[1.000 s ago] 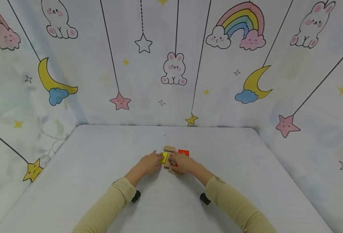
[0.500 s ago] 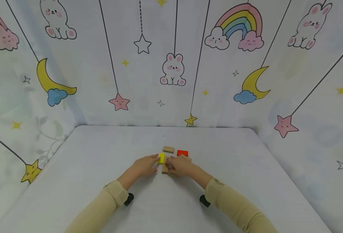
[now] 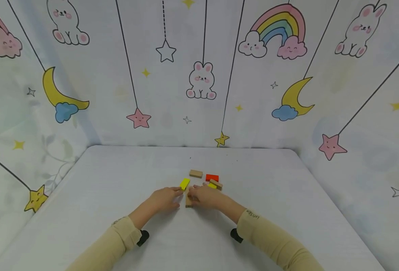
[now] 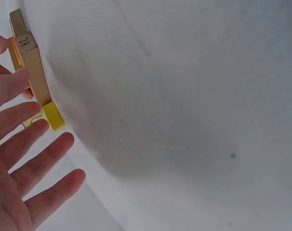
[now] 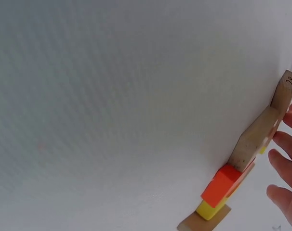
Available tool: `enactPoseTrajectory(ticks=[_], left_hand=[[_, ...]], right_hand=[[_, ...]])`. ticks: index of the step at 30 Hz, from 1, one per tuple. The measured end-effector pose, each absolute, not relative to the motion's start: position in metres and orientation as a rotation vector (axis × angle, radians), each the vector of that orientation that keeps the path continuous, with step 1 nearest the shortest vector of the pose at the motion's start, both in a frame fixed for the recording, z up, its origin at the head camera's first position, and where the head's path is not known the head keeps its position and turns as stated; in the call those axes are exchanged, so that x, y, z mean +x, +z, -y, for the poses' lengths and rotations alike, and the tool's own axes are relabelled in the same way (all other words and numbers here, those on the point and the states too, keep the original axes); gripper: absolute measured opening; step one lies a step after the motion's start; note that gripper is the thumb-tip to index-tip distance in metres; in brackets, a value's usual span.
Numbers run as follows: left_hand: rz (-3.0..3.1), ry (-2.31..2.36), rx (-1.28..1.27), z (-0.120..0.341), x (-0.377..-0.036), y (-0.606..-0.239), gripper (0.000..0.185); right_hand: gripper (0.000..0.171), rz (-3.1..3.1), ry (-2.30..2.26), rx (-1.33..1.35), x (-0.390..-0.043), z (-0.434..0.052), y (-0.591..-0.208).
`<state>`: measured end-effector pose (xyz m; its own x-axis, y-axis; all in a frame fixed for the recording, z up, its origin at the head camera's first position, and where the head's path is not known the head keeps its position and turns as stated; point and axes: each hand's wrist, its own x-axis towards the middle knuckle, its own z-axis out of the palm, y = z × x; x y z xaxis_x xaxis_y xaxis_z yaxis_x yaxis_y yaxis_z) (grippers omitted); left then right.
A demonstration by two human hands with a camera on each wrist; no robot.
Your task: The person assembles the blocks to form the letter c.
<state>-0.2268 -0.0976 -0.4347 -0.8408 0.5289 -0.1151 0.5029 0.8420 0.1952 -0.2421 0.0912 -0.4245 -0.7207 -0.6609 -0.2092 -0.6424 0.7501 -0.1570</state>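
Note:
A plain wooden block marked 28 [image 3: 188, 202] [image 4: 33, 67] [image 5: 261, 130] lies on the white table [image 3: 118, 180] between my two hands. My left hand [image 3: 167, 197] is spread with straight fingers [image 4: 20, 130], and its upper fingertips touch the block's left side. My right hand [image 3: 202, 195] rests against the block's right side with relaxed fingers [image 5: 285, 163]. A yellow block [image 3: 184, 183] [image 4: 53, 116] lies just beyond the left fingertips. Whether either hand pinches the wooden block is not plain.
Beyond the hands lie a second wooden block [image 3: 196, 173], a red block [image 3: 212, 177] [image 5: 223, 185], and a third wooden block [image 3: 216, 184] with a small yellow piece [image 3: 212, 185] beside it. Patterned cloth walls [image 3: 199, 75] enclose the table on three sides.
Both hands have drawn back toward me, and the marked wooden block slid back with them. The yellow block and the far wooden block are now uncovered.

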Motion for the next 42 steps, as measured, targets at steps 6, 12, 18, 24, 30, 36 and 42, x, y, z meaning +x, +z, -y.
enactPoseTrajectory(ticks=[6,12,18,24,30,36,42], left_hand=[[-2.852,0.213,0.824,0.098,-0.221,-0.431,0.044],[-2.845,0.218,0.862,0.101,-0.217,-0.432,0.039],[-2.844,0.247,0.882,0.104,-0.214,-0.433,0.034],[-2.87,0.233,0.831,0.106,-0.211,-0.429,0.033],[-2.893,0.223,0.813,0.107,-0.212,-0.426,0.035],[-2.922,0.263,0.869,0.109,-0.214,-0.423,0.037],[-2.893,0.363,0.905,0.106,-0.218,-0.426,0.034]], right_hand=[[0.037,-2.687,-0.082,-1.05,-0.238,-0.086,-0.425],[0.04,-2.689,-0.012,-1.052,-0.234,-0.082,-0.428],[0.04,-2.684,0.055,-1.098,-0.231,-0.079,-0.429],[0.041,-2.673,0.036,-1.139,-0.229,-0.074,-0.428],[0.042,-2.663,0.029,-1.142,-0.228,-0.07,-0.428],[0.046,-2.642,-0.033,-1.15,-0.227,-0.067,-0.428],[0.047,-2.641,-0.097,-1.154,-0.228,-0.068,-0.428]])
